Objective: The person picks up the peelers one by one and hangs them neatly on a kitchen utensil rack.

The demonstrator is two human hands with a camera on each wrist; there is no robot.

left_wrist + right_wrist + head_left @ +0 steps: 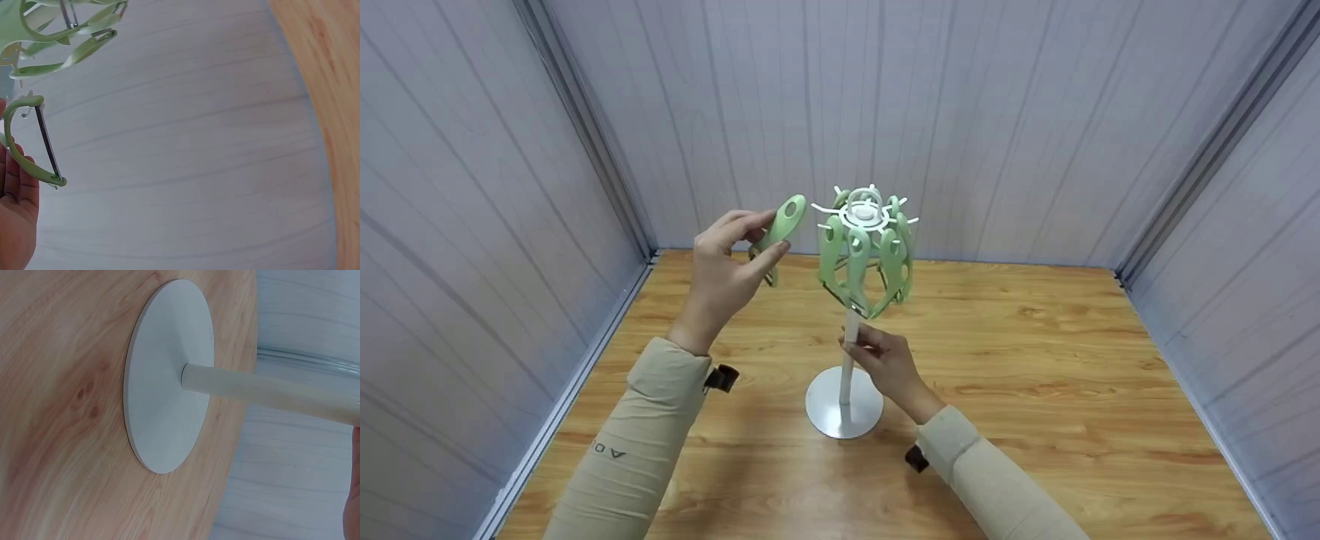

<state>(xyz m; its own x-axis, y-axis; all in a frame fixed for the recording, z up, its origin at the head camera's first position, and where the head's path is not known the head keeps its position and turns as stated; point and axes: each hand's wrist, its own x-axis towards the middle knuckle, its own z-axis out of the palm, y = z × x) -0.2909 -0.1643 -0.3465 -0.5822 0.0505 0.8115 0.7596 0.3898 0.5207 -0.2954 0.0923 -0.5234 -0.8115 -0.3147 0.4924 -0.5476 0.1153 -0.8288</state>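
My left hand (721, 266) grips a light green Y-shaped peeler (784, 228) by its handle, with the holed end pointing up and right. In the left wrist view, the metal blade (48, 142) spans the curved green head. Just right of this hand is a white rack (855, 217) with prongs radiating from its top. Several matching green peelers (857, 259) hang from it by their handle holes, heads downward. Below them, my right hand (891, 364) pinches the rack's pale pole (242, 385) between thumb and fingers. The pole stands upright on a round flat base (163, 410).
The base rests on a wood-grain tabletop (1020, 360). Pale panelled walls (982, 112) enclose the back and both sides, with metal strips (585, 127) at the corners. A dark wrist fitting (722, 378) sits at the left sleeve cuff.
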